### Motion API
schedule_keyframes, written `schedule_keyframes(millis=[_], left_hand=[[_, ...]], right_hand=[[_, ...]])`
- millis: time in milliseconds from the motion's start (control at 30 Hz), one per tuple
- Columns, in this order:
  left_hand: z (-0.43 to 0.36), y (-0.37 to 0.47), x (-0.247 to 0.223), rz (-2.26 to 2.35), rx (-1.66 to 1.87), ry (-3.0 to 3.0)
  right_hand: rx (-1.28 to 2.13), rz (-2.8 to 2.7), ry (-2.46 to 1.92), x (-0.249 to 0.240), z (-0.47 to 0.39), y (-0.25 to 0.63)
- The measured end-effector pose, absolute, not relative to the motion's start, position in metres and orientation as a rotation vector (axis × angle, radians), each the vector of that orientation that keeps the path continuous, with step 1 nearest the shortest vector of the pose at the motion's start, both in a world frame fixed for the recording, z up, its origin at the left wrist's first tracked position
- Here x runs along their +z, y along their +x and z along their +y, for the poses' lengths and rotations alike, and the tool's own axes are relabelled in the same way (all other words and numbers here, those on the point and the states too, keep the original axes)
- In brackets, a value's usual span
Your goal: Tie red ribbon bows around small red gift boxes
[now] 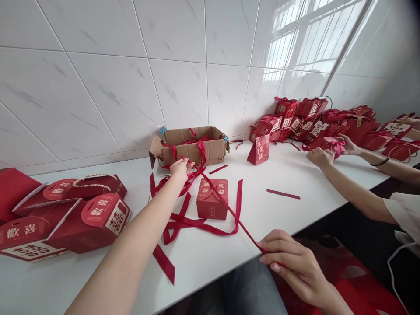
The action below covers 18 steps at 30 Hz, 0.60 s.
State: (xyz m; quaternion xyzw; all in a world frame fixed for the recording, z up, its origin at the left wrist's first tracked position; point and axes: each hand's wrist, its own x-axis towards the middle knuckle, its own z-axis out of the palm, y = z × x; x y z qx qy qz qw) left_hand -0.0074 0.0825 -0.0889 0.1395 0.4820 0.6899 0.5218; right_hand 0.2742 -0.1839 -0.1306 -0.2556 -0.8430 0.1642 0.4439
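A red ribbon [236,220] runs taut on a slant between my two hands, passing over a small red gift box [212,209]. My left hand [181,168] is stretched out in front of the cardboard box, its fingers pinched on the ribbon. Near the table's front edge my right hand [292,261] grips the ribbon's lower end between thumb and fingers. More loose ribbon [197,224] curls on the table around and behind the gift box. Red ribbon also hangs over the wall of the open cardboard box [211,152].
Several larger red gift boxes [95,218] stand at the left. A triangular red box [259,151] and a flat red strip [283,194] lie to the right. At the far right, a co-worker's hands [323,157] hold a ribboned box before a pile of red boxes [308,118].
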Motion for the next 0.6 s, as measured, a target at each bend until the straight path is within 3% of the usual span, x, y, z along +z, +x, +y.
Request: schedule_keyframes(millis=[267,467,533,600], left_hand=[[0.072,-0.021,-0.076,1.265,1.635,0.498],[0.044,-0.027,-0.043,1.304,1.845,0.731],[0.026,-0.024,-0.036,1.385,1.900,1.120],[0.007,-0.019,-0.035,1.373,1.601,1.724]], right_hand=[[0.427,-1.973,-0.790,-0.133,-0.181,0.286],[0.929,-1.135,-0.907,-0.130,-0.136,0.298],[1.125,-0.887,-0.884,-0.122,-0.111,0.301],[1.141,-0.756,-0.837,-0.112,-0.087,0.301]])
